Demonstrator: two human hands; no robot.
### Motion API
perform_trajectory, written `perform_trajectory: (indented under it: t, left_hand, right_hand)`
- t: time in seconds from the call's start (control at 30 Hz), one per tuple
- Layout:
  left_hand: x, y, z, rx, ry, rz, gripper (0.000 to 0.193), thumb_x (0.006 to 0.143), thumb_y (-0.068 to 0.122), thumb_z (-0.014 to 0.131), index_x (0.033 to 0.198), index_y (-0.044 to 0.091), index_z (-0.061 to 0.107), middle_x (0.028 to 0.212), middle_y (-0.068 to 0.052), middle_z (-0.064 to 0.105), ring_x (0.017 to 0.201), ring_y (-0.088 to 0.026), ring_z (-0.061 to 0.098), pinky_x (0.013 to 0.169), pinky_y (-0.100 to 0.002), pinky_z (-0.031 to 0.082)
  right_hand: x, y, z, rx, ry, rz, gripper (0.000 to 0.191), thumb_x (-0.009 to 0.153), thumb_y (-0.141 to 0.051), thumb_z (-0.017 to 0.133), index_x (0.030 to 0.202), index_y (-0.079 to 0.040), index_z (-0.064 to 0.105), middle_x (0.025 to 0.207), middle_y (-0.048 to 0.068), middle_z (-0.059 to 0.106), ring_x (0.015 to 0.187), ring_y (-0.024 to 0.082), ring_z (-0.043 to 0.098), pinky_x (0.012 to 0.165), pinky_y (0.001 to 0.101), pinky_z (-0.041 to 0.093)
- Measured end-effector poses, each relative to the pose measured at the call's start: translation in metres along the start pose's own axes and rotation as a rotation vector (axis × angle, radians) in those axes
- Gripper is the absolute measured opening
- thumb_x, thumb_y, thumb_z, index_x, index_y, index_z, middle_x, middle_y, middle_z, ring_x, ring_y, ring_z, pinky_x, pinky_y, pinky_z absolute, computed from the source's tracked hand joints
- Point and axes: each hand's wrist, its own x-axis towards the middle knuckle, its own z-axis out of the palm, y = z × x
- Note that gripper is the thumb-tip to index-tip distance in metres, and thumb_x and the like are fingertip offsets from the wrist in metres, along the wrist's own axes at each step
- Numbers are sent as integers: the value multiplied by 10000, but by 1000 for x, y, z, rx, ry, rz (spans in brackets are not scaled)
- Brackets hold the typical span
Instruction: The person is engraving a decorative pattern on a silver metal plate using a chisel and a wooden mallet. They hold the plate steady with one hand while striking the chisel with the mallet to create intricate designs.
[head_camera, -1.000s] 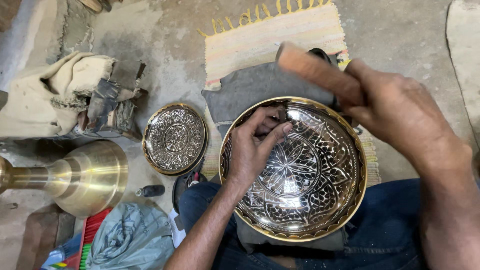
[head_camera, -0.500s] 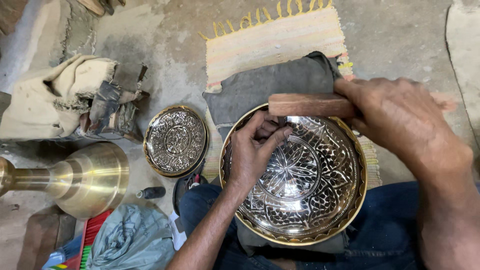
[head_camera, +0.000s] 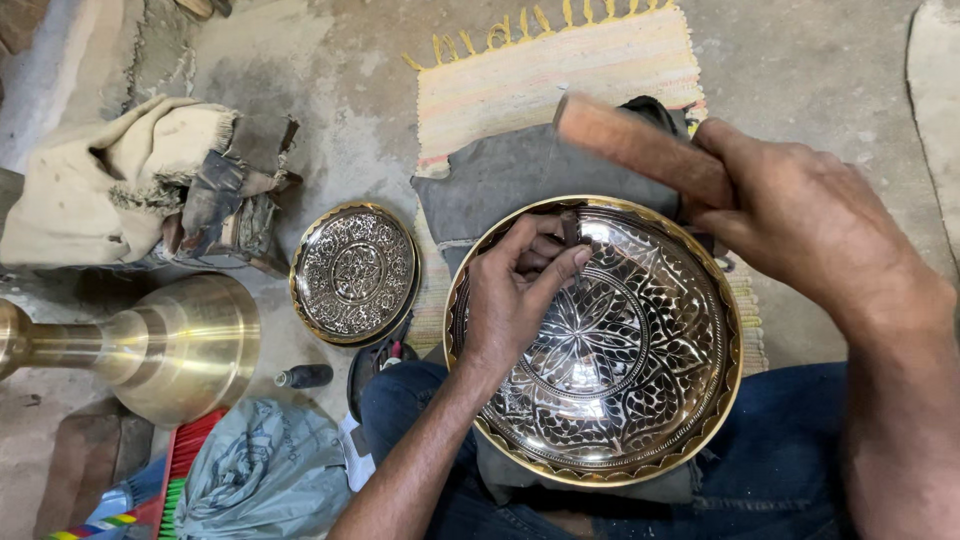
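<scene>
Here, a bare concrete floor fills the workspace, grey and dusty, with a pale striped rug fringed in yellow laid at twelve o'clock. A folded grey cloth lies on the rug, just beyond the work. At nine o'clock sits a heap of cream fabric and dark scraps; below it, at eight o'clock, a large brass vessel lies on its side. A smaller engraved plate rests flat on the floor between the vessel and the work. A small dark bottle and a crumpled grey bag lie at seven o'clock.

The large engraved brass dish rests on the person's lap, over blue trousers, its gold rim encircling a dense floral pattern. The left hand lies inside the dish at about ten o'clock on its face, fingers drawn together and pinching a small dark chisel whose tip meets the metal near the rim at eleven o'clock. The right hand hovers over the dish's rim at one o'clock, fingers wrapped tight around a wooden mallet, which is raised clear of the chisel, angled towards eleven o'clock.
</scene>
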Motion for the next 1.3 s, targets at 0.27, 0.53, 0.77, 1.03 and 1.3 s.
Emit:
perform_trajectory:
  t: [0.27,0.53,0.77,1.03,1.3]
  left_hand:
    - [-3,7,-1,34,20,67,242,916,128,794,1091,-6,694,869,-71,771,804,-117,748,699,-252,615]
    - [-79,18,-40,-297,566,50,267,933,66,733,1160,-33,634,973,-117,746,876,-218,777,780,-339,687]
    - [-179,-12,-1,-363,827,-156,209,906,6,708,1089,-58,629,838,-153,727,735,-213,769,590,-335,673]
    - [-187,-35,-4,-462,514,-296,237,875,4,753,1084,-56,658,811,-121,755,718,-160,745,622,-288,658]
    - [-126,-38,-49,-342,399,-159,284,876,67,774,1109,-42,654,838,-70,709,728,-109,706,563,-260,594]
  right_hand:
    - [-4,6,8,-211,46,-133,354,889,-305,751,1185,-147,639,930,128,755,895,332,747,786,480,589]
    - [-9,2,7,113,153,32,419,877,-345,796,1219,-122,702,903,168,763,833,338,745,771,496,575]
    - [4,-1,21,215,19,72,481,807,-241,839,1261,-138,718,921,145,788,797,276,775,783,449,607]
    - [-6,5,35,277,80,76,434,810,-159,827,1211,-78,682,956,173,763,885,292,745,796,463,574]
    - [-76,36,86,659,440,141,482,921,-165,760,1331,23,589,1070,175,737,913,220,713,810,364,569]
